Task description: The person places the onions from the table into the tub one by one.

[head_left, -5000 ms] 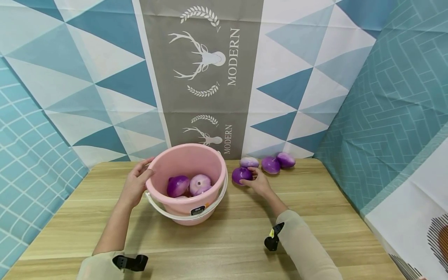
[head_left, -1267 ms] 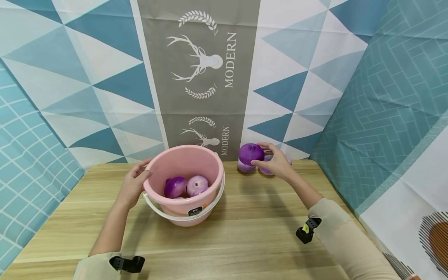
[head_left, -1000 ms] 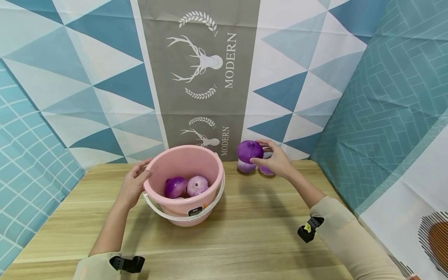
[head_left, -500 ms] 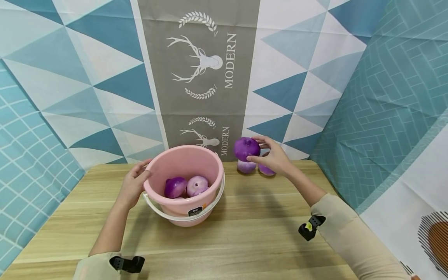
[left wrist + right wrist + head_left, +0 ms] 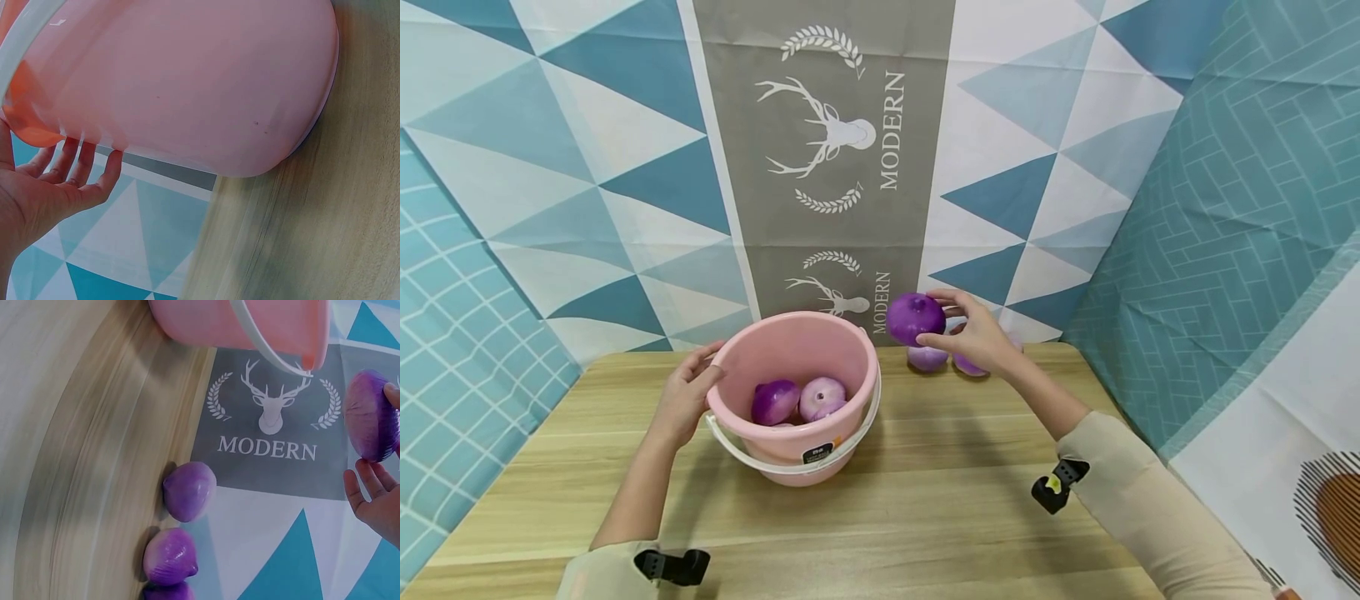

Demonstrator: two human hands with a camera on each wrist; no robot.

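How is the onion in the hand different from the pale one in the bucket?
The held onion looks dark purple; the pale onion is whitish pink. The held onion is up in the right hand; the pale onion sits inside the pink bucket. Both are roundish.

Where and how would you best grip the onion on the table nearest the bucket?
Likely around the widest part of that onion, from above: its body is round, nothing covers it in the right wrist view, and a narrow gap parts it from the next onion. The right hand holds another onion, so it would need freeing first.
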